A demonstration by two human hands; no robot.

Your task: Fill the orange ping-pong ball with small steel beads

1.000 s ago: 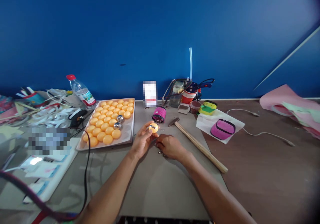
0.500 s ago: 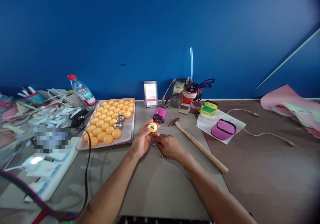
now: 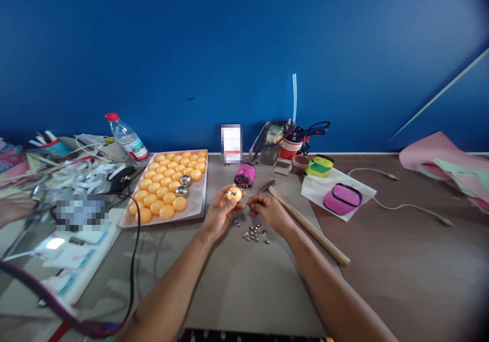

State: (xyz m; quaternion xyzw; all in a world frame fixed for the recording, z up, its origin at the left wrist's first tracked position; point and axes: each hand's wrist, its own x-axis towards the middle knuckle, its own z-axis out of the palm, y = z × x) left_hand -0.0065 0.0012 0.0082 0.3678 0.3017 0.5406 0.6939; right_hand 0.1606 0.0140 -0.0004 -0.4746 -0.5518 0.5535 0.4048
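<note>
My left hand grips an orange ball with small silver studs on it, held a little above the grey mat. Just to its right, my right hand has its fingers pinched together close to the ball; what they pinch is too small to make out. Several loose silver studs lie on the mat below both hands. A white tray of several orange balls and two silver ones sits to the left.
A wooden-handled hammer lies to the right of my hands. A pink cup stands behind them. A water bottle, a black cable, a pink pouch on white paper and cluttered papers surround the mat. Another person's hand shows at far left.
My right hand has lifted off the mat and moved up toward the ball, uncovering the pile of silver studs. The left hand keeps hold of the ball.
</note>
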